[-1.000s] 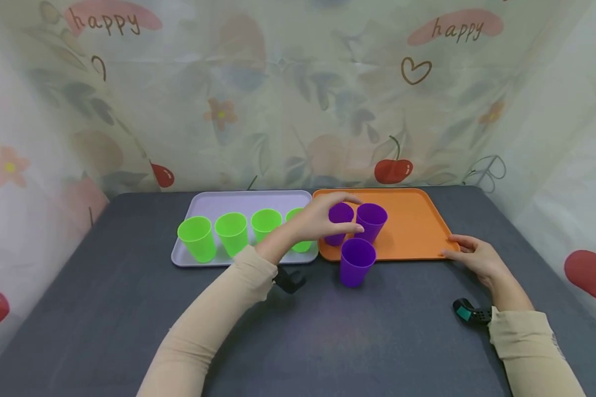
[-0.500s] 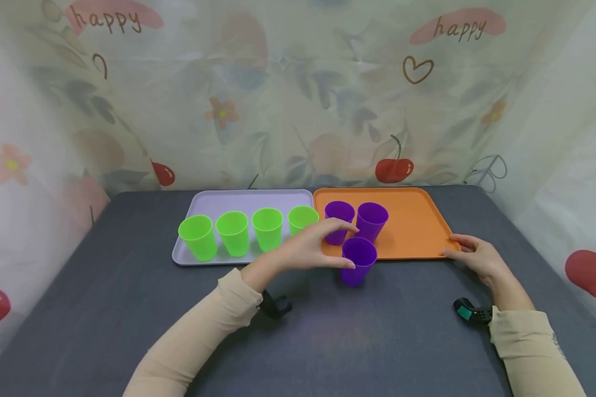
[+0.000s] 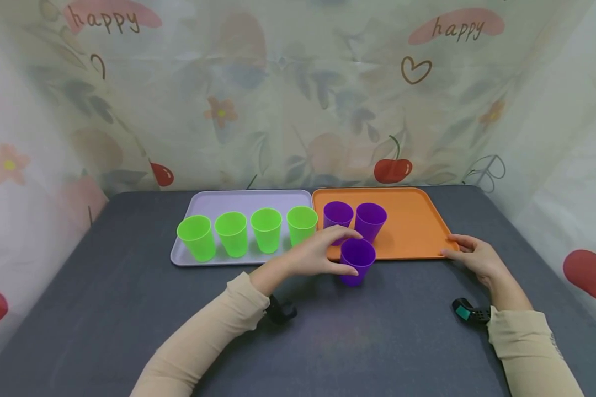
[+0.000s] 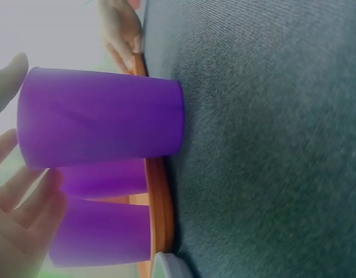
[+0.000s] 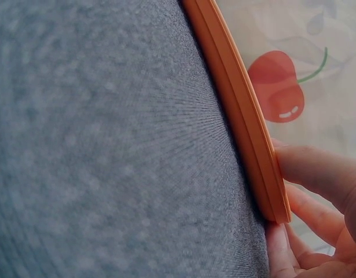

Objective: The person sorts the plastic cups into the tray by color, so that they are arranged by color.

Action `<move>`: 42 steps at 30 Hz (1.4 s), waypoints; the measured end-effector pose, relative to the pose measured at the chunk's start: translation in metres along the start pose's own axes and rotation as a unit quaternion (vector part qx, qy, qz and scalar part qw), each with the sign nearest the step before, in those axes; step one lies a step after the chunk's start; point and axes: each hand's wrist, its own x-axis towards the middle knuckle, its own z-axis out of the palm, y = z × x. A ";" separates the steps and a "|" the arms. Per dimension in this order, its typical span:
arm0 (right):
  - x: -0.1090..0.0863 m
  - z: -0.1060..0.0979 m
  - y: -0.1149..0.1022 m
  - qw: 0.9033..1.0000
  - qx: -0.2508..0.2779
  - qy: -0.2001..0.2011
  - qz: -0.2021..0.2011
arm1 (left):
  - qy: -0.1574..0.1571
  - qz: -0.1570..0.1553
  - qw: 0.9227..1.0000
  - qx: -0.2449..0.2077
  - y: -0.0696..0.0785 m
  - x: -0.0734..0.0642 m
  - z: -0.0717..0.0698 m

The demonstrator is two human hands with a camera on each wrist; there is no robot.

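A purple cup (image 3: 357,262) stands upright on the table at the front edge of the orange tray (image 3: 412,220). My left hand (image 3: 315,251) curves round this cup near its rim, with the thumb on the near side and fingers behind. In the left wrist view, thumb and fingertips lie right at the rim of the cup (image 4: 102,116). Two more purple cups, a left one (image 3: 338,212) and a right one (image 3: 371,220), stand on the orange tray's left part. At the tray's front right corner, my right hand (image 3: 479,262) pinches the edge between thumb and fingers.
Left of the orange tray and against it lies a lilac tray (image 3: 208,201). Several green cups (image 3: 230,234) stand on it in a row. A dark cloth covers the table (image 3: 352,342); a printed curtain (image 3: 278,110) hangs behind it.
My left hand has come forward from over the cups on the tray, then moved right around the front purple cup. My right hand has stayed on the tray corner.
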 end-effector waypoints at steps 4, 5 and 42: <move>0.000 0.000 0.000 1.000 0.002 0.000 0.000 | 0.001 -0.009 1.000 -0.006 -0.003 0.001 0.003; 0.000 0.000 0.000 1.000 0.001 0.000 0.000 | 0.001 -0.012 1.000 -0.009 -0.003 0.002 0.004; 0.000 -0.001 -0.002 1.000 -0.001 -0.001 0.003 | 0.018 0.032 0.999 0.000 0.021 0.026 -0.007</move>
